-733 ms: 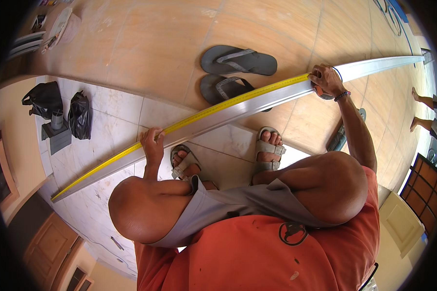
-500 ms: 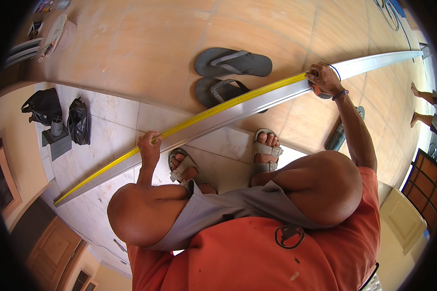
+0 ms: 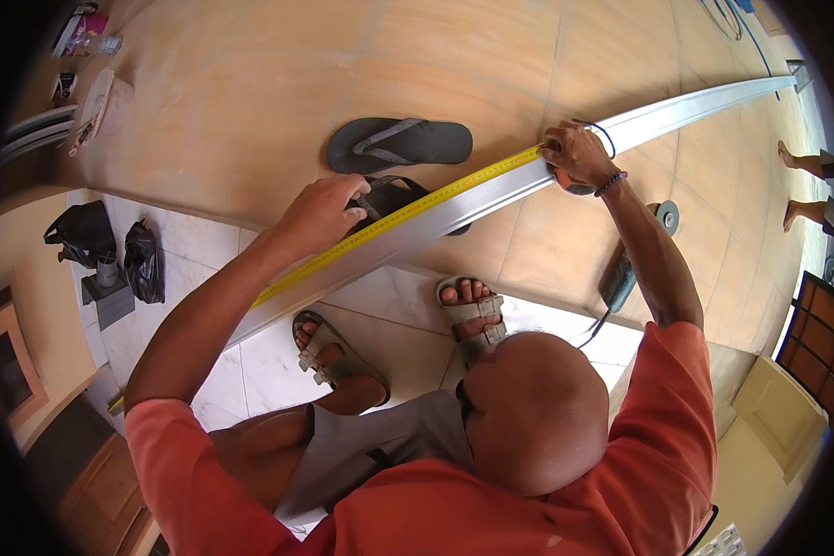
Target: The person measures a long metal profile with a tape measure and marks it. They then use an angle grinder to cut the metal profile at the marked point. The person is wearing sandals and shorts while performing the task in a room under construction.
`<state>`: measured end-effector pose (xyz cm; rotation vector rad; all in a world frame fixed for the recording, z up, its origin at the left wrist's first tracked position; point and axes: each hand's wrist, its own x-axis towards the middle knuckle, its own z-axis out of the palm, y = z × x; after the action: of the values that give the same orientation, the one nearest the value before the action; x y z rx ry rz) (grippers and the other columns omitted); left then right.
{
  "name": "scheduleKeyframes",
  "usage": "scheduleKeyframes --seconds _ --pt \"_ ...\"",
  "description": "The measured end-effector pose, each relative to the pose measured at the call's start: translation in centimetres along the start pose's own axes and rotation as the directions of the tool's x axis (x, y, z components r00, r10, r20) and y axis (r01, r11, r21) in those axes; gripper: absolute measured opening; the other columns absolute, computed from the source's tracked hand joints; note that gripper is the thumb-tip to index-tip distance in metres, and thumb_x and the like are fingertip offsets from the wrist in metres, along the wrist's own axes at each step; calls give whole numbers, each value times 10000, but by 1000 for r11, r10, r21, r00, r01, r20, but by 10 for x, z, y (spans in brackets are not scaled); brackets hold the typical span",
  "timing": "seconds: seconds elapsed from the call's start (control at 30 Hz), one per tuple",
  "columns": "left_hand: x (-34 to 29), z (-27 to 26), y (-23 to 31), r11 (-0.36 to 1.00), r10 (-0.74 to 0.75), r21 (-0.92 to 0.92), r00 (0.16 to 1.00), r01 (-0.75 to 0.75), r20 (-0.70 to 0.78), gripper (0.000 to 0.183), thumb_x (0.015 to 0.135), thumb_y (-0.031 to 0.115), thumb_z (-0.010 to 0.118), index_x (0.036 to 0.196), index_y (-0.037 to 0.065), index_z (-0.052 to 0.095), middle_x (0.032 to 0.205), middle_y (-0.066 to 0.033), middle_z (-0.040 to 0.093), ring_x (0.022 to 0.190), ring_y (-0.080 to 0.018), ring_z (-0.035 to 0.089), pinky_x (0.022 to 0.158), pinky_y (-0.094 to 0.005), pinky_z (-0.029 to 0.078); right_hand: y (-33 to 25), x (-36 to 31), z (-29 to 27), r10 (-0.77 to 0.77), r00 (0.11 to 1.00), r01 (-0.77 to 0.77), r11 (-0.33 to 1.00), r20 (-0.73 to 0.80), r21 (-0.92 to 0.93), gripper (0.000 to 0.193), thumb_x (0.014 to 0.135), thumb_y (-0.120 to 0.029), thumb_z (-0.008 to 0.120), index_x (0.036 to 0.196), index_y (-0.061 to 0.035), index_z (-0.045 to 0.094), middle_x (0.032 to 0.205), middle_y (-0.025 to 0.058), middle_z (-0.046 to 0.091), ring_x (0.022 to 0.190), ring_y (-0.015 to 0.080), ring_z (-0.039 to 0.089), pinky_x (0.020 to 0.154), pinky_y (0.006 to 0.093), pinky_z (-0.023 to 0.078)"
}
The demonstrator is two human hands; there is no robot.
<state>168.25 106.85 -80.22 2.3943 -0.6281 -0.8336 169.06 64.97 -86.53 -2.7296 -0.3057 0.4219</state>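
Note:
A long silvery metal profile lies slantwise across the floor, with a yellow measuring tape blade stretched along its upper edge. My right hand is closed around the orange and dark tape measure case, pressed against the profile. My left hand is over the tape, in front of a black flip-flop. Its fingers are curled together; whatever they hold, if anything, is hidden. Part of the blade passes beneath my left forearm.
Another black flip-flop lies beyond the profile. An angle grinder rests beside my right forearm. Black plastic bags are at the left on the white tiles. Another person's feet show at the far right. A step edge divides the floors.
My left hand has let go of the tape farther down and moved up and right along it. The right hand stays on the tape case. My right knee has dropped inward, and the view has shifted.

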Motion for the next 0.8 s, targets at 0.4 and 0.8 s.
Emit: scheduleKeyframes --seconds 0.4,0.8 --pt "116 163 56 946 -223 -316 847 70 -482 201 823 42 638 1018 -6 623 968 -181 671 942 -344 639 839 -415 482 11 -9 2 -4 1000 4 1000 -29 11 224 818 -284 632 888 -73 656 885 141 639 865 336 636 781 440 495" --pt "111 182 48 985 -142 -171 745 38 -652 73 832 61 638 901 50 617 899 -122 664 897 -322 613 783 -437 447 62 1 -28 121 989 -126 989 82 71 206 798 -244 665 807 -39 669 833 147 688 841 314 652 775 406 507"
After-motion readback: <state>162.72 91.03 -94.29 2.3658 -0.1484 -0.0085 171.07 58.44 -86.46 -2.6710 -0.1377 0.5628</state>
